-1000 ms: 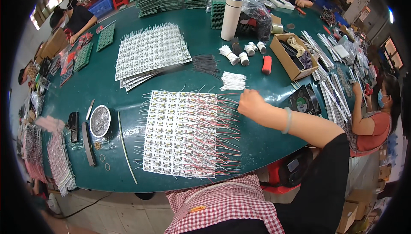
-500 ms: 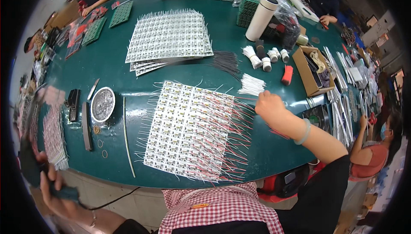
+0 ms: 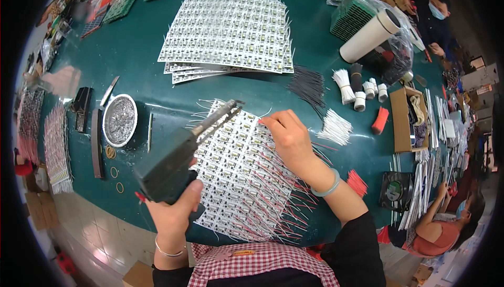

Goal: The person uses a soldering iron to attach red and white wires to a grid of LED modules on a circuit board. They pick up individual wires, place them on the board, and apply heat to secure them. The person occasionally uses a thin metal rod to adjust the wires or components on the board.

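My left hand is wrapped round the grip of a dark soldering gun. The gun's metal tip reaches over the far edge of a white circuit board panel, which lies in front of me. Closed in a pinch at that same edge, my right hand holds a thin red wire, mostly hidden by the fingers. Red and white wires stick out from the panel's right part, under and beside my right hand. Short white wires and red wires lie in loose piles to the right.
Stacked white panels stand at the back, with black wires beside them. A bowl of grey metallic material sits left. At right are a bottle, wire bundles and a cardboard box. Other people work around the table.
My left hand has brought the soldering gun from the far lower left over the panel. My right hand has moved left, from beside the white wires to the panel's far edge.
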